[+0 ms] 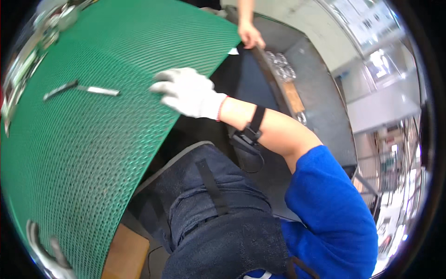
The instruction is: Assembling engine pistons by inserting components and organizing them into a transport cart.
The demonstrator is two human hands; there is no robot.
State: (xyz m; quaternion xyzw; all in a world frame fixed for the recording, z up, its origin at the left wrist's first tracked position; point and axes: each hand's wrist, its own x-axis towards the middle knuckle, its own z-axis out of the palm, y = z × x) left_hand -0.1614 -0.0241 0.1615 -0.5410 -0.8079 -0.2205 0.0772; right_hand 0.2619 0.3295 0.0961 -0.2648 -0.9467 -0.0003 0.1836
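Note:
My right hand (pixel 188 92), in a white knit glove with a red cuff edge, hovers over or touches the near edge of a green ribbed mat (pixel 93 153). Its fingers are spread and hold nothing. At the lower left rim, my left hand (pixel 49 255), gloved too and partly cut off, is by the mat's edge with fingers apart. On the mat lies a slim tool or pair of bars, one part dark (pixel 61 89), the other silvery (pixel 100 91); its exact kind cannot be made out.
To the right stands a grey metal trough (pixel 320 93) holding several shiny round pieces (pixel 281 66) and a tan block (pixel 292 97). Another person's bare hand (pixel 251 35) rests on its rim. A brown carton (pixel 125 251) sits below the mat. Shiny metal parts (pixel 55 21) line the far left.

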